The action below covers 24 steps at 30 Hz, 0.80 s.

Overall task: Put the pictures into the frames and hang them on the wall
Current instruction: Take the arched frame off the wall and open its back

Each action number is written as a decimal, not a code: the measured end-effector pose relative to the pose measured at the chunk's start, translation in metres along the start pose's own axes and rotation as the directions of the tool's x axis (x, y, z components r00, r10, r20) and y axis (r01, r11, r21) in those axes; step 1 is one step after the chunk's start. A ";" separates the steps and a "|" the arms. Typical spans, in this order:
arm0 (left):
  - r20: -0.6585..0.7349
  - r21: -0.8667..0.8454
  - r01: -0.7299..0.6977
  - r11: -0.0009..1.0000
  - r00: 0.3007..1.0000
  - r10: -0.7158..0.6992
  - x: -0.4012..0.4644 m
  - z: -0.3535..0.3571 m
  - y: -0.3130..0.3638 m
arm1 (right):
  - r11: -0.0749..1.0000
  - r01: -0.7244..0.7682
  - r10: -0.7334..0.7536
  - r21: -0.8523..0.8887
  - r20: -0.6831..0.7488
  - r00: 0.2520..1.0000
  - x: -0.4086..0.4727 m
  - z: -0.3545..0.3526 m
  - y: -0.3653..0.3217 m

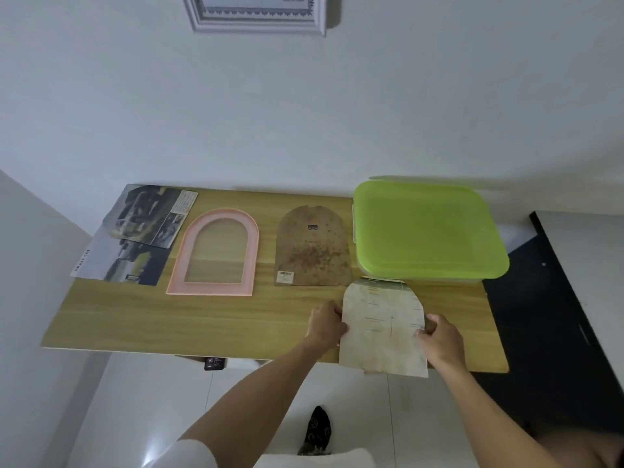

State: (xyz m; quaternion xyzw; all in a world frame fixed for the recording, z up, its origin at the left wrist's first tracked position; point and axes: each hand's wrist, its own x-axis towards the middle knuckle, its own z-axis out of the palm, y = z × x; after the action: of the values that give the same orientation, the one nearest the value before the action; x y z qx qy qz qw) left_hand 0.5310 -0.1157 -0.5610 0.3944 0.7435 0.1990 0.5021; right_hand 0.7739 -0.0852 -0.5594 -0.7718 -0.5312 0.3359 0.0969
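Pale wood-grain table (169, 319), one arched pink frame (216, 253), one brown arched backing board (312, 248), left hand (326, 324) and right hand (442, 341) fingers pinching one arch-cut paper picture (383, 329), one glossy green plastic lid (427, 231)

Home room (wooden table (202, 319), white wall (304, 113))

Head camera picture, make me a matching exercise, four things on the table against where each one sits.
Things:
1. pink arched frame
2. brown backing board
3. green-lidded box
4. arch-cut picture

Places:
A. far right corner of the table
B. held at the near edge by left hand and right hand
C. beside the printed sheets
D. between frame and box

Pairs: 1-C, 2-D, 3-A, 4-B
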 end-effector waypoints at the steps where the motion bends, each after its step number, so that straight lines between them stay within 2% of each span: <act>1: -0.012 0.091 -0.027 0.995 1.000 0.028 -0.004 0.002 0.003 | 0.997 0.007 -0.008 -0.073 -0.018 1.000 -0.001 0.001 0.001; 3: -0.018 0.391 -0.119 0.913 0.990 0.137 -0.011 0.007 0.006 | 0.967 0.058 -0.074 -0.248 -0.059 0.995 -0.005 0.004 0.003; 5: 0.018 0.600 -0.244 0.761 0.956 0.293 -0.017 0.011 0.007 | 0.905 0.209 -0.253 -0.371 -0.072 0.965 -0.010 0.009 0.002; 7: 0.107 0.681 -0.367 0.633 0.906 0.410 -0.020 0.016 0.002 | 0.822 0.344 -0.395 -0.453 -0.019 0.918 -0.010 0.016 0.004; 10: 0.238 0.714 -0.464 0.524 0.865 0.442 -0.019 0.022 -0.006 | 0.783 0.359 -0.386 -0.509 0.055 0.921 -0.007 0.022 0.006; 17: 0.230 0.689 -0.484 0.539 0.852 0.471 -0.016 0.025 -0.007 | 0.763 0.401 -0.449 -0.507 0.032 0.893 -0.003 0.020 0.007; 21: 0.165 0.639 -0.491 0.592 0.840 0.517 -0.016 0.014 -0.010 | 0.713 0.507 -0.584 -0.484 -0.012 0.811 -0.004 0.024 0.000; 24: 0.081 0.623 -0.465 0.629 0.838 0.539 -0.016 -0.008 -0.013 | 0.682 0.601 -0.658 -0.417 0.010 0.753 -0.007 0.033 -0.022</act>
State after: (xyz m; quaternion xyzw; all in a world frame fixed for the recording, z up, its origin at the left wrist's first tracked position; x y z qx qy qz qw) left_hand 0.5219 -0.1358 -0.5574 0.7160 0.6536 0.0975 0.2250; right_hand 0.7351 -0.0885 -0.5702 -0.5659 -0.8123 0.1120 0.0861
